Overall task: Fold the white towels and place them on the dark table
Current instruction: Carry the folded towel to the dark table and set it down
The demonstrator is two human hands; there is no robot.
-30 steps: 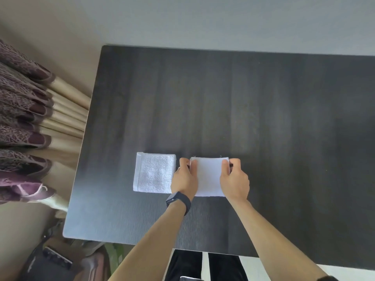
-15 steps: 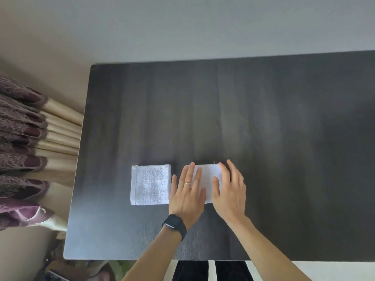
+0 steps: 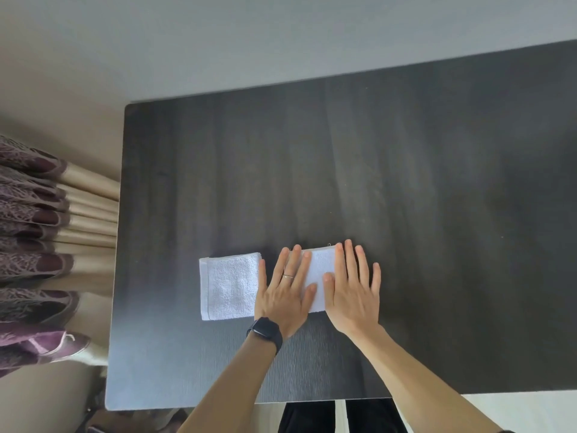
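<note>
Two folded white towels lie side by side on the dark table [image 3: 374, 167], near its front edge. The left towel [image 3: 229, 287] lies free, a small folded square. The right towel [image 3: 320, 270] is mostly covered by my hands. My left hand [image 3: 285, 292], with a ring and a black watch on the wrist, presses flat on the towel's left part, fingers straight and spread. My right hand [image 3: 352, 289] presses flat on its right part, fingers straight too. Only a strip of that towel shows between the hands.
Purple and beige curtains [image 3: 40, 245] hang along the table's left side. The wall [image 3: 281, 35] runs behind the table's far edge. My dark trousers [image 3: 312, 417] show below the front edge. Bare tabletop stretches to the right and far side.
One second ago both hands pinched the right towel's far corners. They have since let go and now lie flat on the folded towel. The camera view has shifted slightly.
</note>
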